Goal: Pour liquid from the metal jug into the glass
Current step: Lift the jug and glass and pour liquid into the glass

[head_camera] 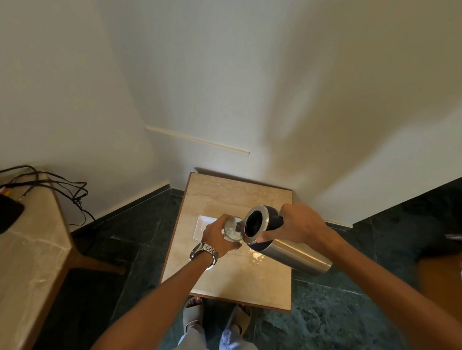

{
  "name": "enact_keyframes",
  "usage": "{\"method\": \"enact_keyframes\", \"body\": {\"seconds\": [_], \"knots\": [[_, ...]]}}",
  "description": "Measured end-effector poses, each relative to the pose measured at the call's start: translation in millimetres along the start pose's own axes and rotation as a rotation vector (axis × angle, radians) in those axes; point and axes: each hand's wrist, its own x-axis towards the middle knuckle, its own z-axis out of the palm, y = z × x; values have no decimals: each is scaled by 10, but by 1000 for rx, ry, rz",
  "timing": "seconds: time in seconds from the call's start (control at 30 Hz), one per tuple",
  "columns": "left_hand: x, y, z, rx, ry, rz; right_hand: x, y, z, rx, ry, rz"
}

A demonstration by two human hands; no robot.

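Here we have our right hand (301, 226) wrapped around the dark handle of the one metal jug (282, 244), which is tipped almost flat with its open mouth touching the rim of the one glass (232, 229). Our left hand (216, 237) curls around that glass, holding it above a white tray (202, 223) on the small table (230, 282). We judge the steel jug smooth, rigid and fairly heavy when full, so the handle is the safest hold; the glass is breakable and slick, best gripped around its side.
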Motion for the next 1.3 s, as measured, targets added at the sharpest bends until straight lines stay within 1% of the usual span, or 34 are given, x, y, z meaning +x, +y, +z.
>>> {"method": "enact_keyframes", "body": {"seconds": [0.37,0.63,0.93,1.3], "knots": [[-12,14,30,6,-3,-4,-47,124,74,57,8,39],[5,1,65,15,-26,-1,-24,101,66,0,-18,20],[14,12,97,20,-36,2,-5,66,19,-18,-2,-15],[70,-23,108,15,-33,1,51,44,9,-87,-34,-18]]}}
